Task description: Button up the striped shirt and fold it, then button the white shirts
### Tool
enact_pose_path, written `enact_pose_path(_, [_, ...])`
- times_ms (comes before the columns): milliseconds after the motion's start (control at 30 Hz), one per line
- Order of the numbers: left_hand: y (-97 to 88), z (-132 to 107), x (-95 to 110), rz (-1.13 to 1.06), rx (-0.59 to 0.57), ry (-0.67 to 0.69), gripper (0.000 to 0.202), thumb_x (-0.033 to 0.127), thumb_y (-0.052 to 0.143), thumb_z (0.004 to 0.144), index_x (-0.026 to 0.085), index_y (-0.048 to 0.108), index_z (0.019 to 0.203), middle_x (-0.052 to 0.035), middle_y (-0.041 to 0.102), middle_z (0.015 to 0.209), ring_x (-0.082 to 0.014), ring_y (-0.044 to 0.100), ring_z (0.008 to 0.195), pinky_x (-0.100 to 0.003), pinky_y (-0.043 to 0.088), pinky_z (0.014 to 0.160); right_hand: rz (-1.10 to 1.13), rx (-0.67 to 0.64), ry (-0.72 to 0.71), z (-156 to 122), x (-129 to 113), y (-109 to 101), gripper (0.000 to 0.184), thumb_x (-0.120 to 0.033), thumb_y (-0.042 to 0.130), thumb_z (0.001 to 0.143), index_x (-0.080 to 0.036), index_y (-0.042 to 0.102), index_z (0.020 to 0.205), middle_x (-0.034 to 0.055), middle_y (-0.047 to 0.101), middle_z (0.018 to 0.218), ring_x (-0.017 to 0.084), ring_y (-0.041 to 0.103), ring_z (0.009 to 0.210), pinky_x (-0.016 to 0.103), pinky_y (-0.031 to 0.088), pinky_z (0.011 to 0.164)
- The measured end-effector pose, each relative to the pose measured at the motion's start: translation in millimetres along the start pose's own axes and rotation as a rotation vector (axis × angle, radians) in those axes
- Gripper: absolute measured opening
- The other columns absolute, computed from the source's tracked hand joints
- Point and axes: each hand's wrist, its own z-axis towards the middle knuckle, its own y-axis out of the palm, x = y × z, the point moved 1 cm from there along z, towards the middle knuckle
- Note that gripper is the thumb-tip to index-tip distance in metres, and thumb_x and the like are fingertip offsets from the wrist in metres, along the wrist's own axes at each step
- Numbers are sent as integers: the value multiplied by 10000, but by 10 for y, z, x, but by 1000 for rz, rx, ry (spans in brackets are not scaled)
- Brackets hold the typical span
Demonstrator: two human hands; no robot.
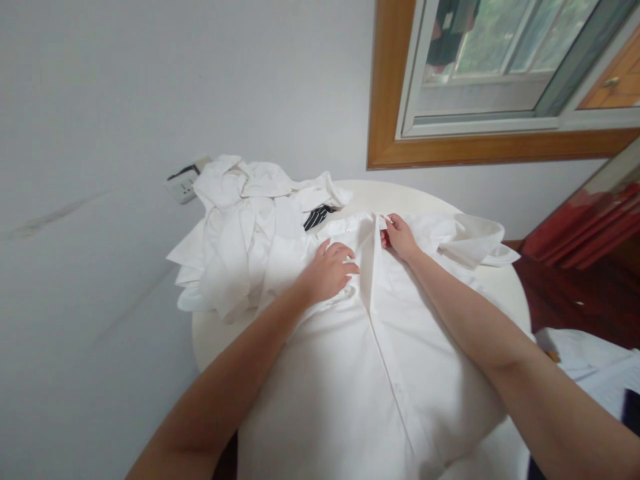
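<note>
A white button-front shirt (345, 373) is spread over the round table, its front strip running down toward me. My right hand (399, 238) pinches the top edge of the shirt's front opening and lifts it a little, so the edge stands up in a fold. Resting on the cloth left of the opening is my left hand (330, 270), fingers apart and slightly bent. One sleeve (475, 237) lies bunched toward the table's far right edge. A small black-and-white striped patch (318, 217) shows just beyond the shirt's top edge.
A heap of white garments (240, 233) covers the table's left side, against the wall. The white table (400, 193) has a curved rim. A wall socket (183, 185) sits behind the heap. Wood-framed window (387, 133) at upper right; white cloth and papers (595, 360) lower right.
</note>
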Motion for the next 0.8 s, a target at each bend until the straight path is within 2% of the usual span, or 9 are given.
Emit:
enact_pose_path(67, [-20,-11,203,-47,-31,36,252,138,536,796,266,694,945,-51,628,1154,-244,473,1185,-484,172,1115,5,45,-23,27,33,-18,350,-588,519,792,-253,427,835,-108,446,469,77,419,360,174,354,370])
enact_pose_path(167, [20,-66,478,-211,-109,53,231,144,485,834,251,671,921,-38,679,995,-209,564,1027,-438,263,1085,10,133,-31,75,69,-47,346,-588,508,797,-250,434,827,-93,441,517,85,422,402,187,368,396])
enact_pose_path(233, [63,-119,580,-328,-85,4,231,169,435,879,232,651,932,-37,691,919,-193,595,933,-400,327,1038,15,163,-13,95,69,-58,339,-579,508,802,-249,435,824,-80,447,541,96,440,434,198,380,416])
enact_pose_path(333, [113,-191,611,-484,-4,-88,241,234,397,926,223,637,949,-43,697,886,-183,608,872,-346,406,929,56,177,4,100,48,-63,321,-552,527,806,-244,437,810,-73,443,540,98,440,450,197,373,421])
enact_pose_path(433, [139,-234,589,-536,40,-122,193,300,458,916,216,622,975,-53,693,930,-191,604,909,-343,413,891,121,169,6,98,39,-65,310,-527,561,795,-239,447,792,-84,426,521,84,409,428,186,345,403])
enact_pose_path(600, [177,-260,597,-465,55,-104,182,316,471,922,194,581,1000,-54,669,996,-196,566,976,-353,372,921,177,174,2,113,55,-77,333,-534,604,764,-236,453,766,-101,407,498,66,365,387,180,288,367])
enact_pose_path(800, [176,-257,647,-300,53,-92,185,318,463,931,185,591,940,-40,668,913,-189,558,891,-346,357,841,204,151,7,102,25,-75,375,-575,596,761,-240,428,746,-112,389,458,62,361,353,178,239,344])
